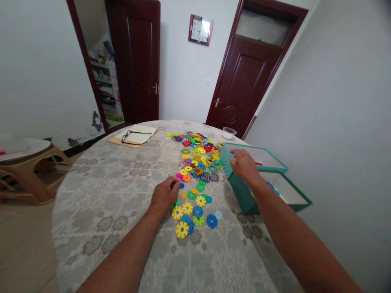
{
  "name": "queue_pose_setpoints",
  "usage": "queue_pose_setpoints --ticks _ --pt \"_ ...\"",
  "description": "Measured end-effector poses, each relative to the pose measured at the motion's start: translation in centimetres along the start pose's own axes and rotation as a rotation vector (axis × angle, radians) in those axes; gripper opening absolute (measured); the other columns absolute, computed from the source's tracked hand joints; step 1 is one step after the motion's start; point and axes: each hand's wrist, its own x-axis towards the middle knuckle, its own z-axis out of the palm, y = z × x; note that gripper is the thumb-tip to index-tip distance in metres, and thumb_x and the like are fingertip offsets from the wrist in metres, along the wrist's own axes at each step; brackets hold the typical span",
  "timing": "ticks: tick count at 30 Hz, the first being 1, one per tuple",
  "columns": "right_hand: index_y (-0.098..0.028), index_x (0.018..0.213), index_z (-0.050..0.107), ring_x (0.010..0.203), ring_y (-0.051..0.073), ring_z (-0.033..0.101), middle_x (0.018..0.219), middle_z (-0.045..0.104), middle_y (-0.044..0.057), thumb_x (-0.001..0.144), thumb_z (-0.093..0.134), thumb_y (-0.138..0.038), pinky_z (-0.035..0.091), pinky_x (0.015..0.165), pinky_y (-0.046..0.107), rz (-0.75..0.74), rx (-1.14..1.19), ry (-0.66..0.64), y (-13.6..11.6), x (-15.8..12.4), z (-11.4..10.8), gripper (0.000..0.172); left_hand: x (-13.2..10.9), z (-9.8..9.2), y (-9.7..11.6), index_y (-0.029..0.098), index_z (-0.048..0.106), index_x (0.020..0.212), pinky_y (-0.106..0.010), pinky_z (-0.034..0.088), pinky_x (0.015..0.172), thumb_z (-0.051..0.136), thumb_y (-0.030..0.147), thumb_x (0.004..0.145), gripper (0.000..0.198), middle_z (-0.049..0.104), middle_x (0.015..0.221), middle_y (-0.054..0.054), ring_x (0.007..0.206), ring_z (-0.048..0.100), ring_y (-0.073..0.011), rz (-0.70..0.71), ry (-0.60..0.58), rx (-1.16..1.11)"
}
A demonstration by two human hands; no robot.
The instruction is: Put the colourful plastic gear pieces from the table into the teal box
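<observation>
My left hand rests on the tablecloth with its fingers curled in, beside a small blue notched plastic disc. Whatever those fingers may hold is hidden. Over the left end of a teal box is my right hand, its fingers bent down and closed at the rim; I cannot make out what is in them. Flat flower-shaped building discs lie in a loose group between my arms, among them a yellow disc and a blue disc. Behind them spreads a larger mixed pile of colourful pieces.
A second teal box section stands nearer me, with some coloured pieces inside. At the table's far left, glasses lie on an open notebook. A clear plastic bowl sits at the far edge, and a stool stands left.
</observation>
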Motion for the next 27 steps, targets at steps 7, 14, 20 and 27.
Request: queue_pose_setpoints --ticks 7,14,20,27 --pt "-0.016 0.133 0.065 0.125 0.031 0.058 0.133 0.066 0.018 0.091 0.065 -0.031 0.041 0.110 0.043 -0.090 0.181 -0.232 -6.7 -4.3 6.9 0.045 0.0 0.2 -0.4 0.022 0.070 0.091 -0.028 0.045 0.073 0.053 0.032 0.094 0.020 0.075 0.085 -0.002 0.078 0.066 -0.0186 0.015 0.009 -0.002" --pt "-0.017 0.130 0.066 0.121 0.030 0.058 0.131 0.066 0.016 0.091 0.064 -0.039 0.040 0.109 0.043 -0.075 0.133 -0.290 -6.9 -5.1 8.6 0.044 0.0 0.4 -0.5 0.022 0.071 0.091 -0.028 0.044 0.070 0.054 0.032 0.094 0.020 0.074 0.083 -0.002 0.077 0.066 -0.0185 0.007 -0.003 0.022" --pt "-0.019 0.125 0.068 0.113 0.026 0.064 0.122 0.071 0.011 0.085 0.071 -0.033 0.046 0.103 0.037 -0.177 0.319 -0.346 -6.3 -7.0 6.8 0.043 0.0 0.5 -0.5 0.022 0.071 0.095 -0.029 0.046 0.072 0.055 0.031 0.093 0.018 0.075 0.085 -0.003 0.079 0.068 -0.0188 0.006 -0.029 0.004" --pt "-0.019 0.135 0.061 0.118 0.026 0.064 0.129 0.068 0.012 0.086 0.070 -0.027 0.048 0.106 0.041 -0.195 0.558 -0.303 -7.3 -10.1 5.6 0.051 -0.7 0.7 0.3 0.022 0.072 0.100 -0.028 0.048 0.073 0.060 0.031 0.091 0.018 0.075 0.086 -0.003 0.078 0.067 -0.0180 0.114 -0.147 -0.019"
